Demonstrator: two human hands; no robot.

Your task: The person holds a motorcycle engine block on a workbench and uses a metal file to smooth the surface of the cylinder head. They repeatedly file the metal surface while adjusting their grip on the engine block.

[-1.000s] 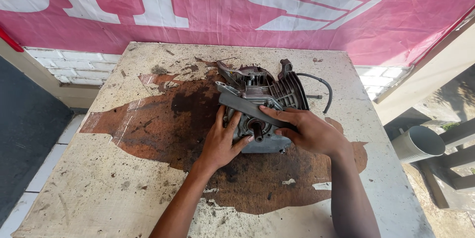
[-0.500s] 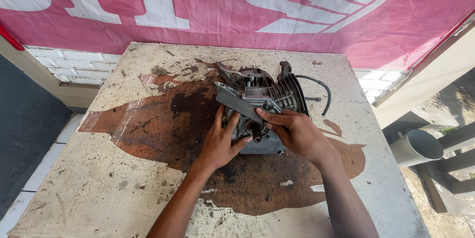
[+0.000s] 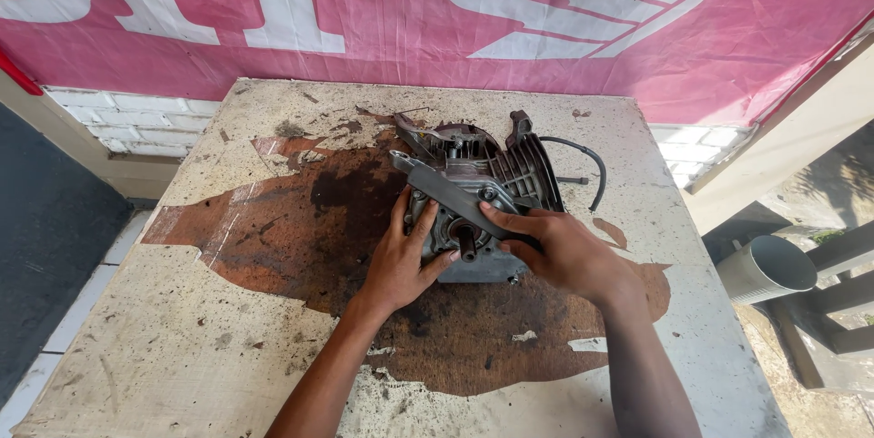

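A small grey engine block [image 3: 473, 197] sits near the middle of the worn, oil-stained table [image 3: 182, 347], a little toward twelve o'clock from the person. The left hand [image 3: 401, 260] lies flat against the block's side at about nine o'clock, fingers spread and pressing and not closed around anything; it seems to keep the block from sliding on the greasy surface. The right hand [image 3: 560, 251] comes from about four o'clock, and its fingers are curled closed around the near end of a flat grey metal bar [image 3: 455, 197]. The bar lies slanted across the face of the block, with its far end pointing to about ten o'clock. I cannot tell for sure if the bar is fixed to the block or only resting on it. A short shaft [image 3: 467, 242] sticks out between both hands. A black hose [image 3: 587, 165] curves out at two o'clock. A pink banner [image 3: 437, 10] hangs behind.
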